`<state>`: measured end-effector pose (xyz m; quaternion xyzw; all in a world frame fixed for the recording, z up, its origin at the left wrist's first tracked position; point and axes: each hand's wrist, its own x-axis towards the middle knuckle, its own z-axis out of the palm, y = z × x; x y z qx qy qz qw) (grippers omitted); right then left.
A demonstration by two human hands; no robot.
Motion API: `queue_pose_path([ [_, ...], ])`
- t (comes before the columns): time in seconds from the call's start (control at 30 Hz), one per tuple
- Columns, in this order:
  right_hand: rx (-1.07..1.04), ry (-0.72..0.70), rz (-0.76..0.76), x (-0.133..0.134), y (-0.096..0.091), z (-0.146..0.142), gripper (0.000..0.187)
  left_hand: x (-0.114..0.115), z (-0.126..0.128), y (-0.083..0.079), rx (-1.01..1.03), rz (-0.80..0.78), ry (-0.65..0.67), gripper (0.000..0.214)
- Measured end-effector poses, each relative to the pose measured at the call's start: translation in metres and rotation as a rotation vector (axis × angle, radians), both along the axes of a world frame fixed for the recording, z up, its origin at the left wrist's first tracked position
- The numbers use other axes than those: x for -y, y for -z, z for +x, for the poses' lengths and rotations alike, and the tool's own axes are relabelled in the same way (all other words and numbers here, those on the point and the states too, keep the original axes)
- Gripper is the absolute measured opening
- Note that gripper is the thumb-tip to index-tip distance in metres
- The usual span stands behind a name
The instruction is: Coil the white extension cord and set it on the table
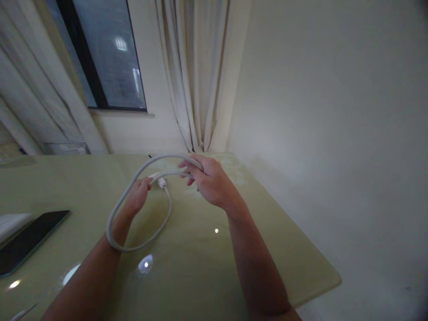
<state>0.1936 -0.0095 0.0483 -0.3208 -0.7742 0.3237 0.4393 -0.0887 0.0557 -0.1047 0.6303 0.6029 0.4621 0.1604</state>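
A white cable (115,211) hangs in a wide loop above the table, between my two hands. My right hand (210,178) is closed around two strands of it, with the fingers partly spread at the front. My left hand (137,194) pinches the cable near one end, thumb on top. Just right of the left fingertips, a small white plug (162,183) hangs on the cable. The lower part of the loop passes in front of my left forearm.
The glossy greenish table (187,267) reflects several lights. A dark tablet (31,240) lies at the left beside a white box-like object (13,223). A thin white item (23,313) shows at the bottom left. A wall (334,133) borders the right side; curtains (195,76) hang behind.
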Motion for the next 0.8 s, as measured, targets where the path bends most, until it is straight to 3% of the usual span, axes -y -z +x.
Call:
queue_pose_path([
  [0.2, -0.102, 0.011, -0.079, 0.0, -0.002, 0.004, 0.028, -0.002, 0.008, 0.02, -0.031, -0.196, 0.234, 0.048],
  [0.4, -0.3, 0.082, -0.249, -0.01, -0.008, 0.014, 0.032, -0.002, 0.011, 0.026, -0.017, -0.334, 0.332, 0.052],
  [0.5, -0.393, 0.115, -0.177, -0.019, -0.006, 0.021, 0.032, 0.0, 0.012, 0.017, 0.032, -0.343, 0.366, 0.058],
  [0.6, -0.442, 0.179, -0.119, -0.032, 0.001, 0.024, 0.029, 0.005, 0.008, -0.001, 0.125, -0.328, 0.399, 0.074],
  [0.8, -0.558, 0.381, -0.058, -0.055, 0.013, 0.025, 0.015, 0.035, -0.012, -0.042, 0.575, -0.282, 0.597, 0.087],
])
